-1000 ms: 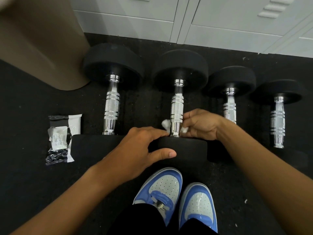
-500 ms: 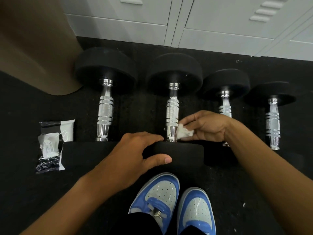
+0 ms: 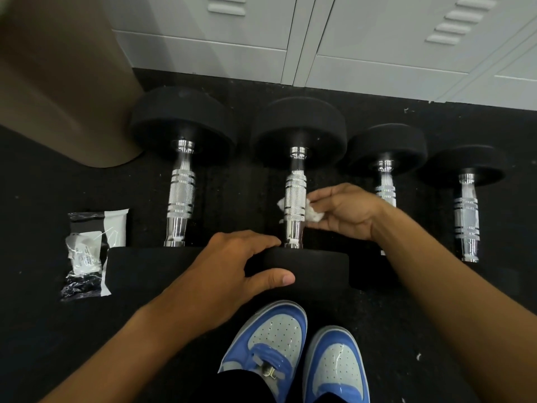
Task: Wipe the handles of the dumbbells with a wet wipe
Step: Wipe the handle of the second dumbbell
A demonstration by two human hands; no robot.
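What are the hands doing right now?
Left hand: open, resting on the dumbbell.
Right hand: holding the wet wipe round its handle.

I am looking for anything readable and finding nothing I can make out. The small white label [image 3: 84, 251] on the wet wipe packet [image 3: 90, 254] lying on the floor is carrying a few lines of dark print, but they are blurring into grey smudges and I am not able to pick out a single word or number. I am seeing no marking on the black heads or chrome handles of the dumbbells [image 3: 296, 199], none on the grey lockers [image 3: 377, 39] behind them, and no brand mark on the blue shoes [image 3: 279, 341].
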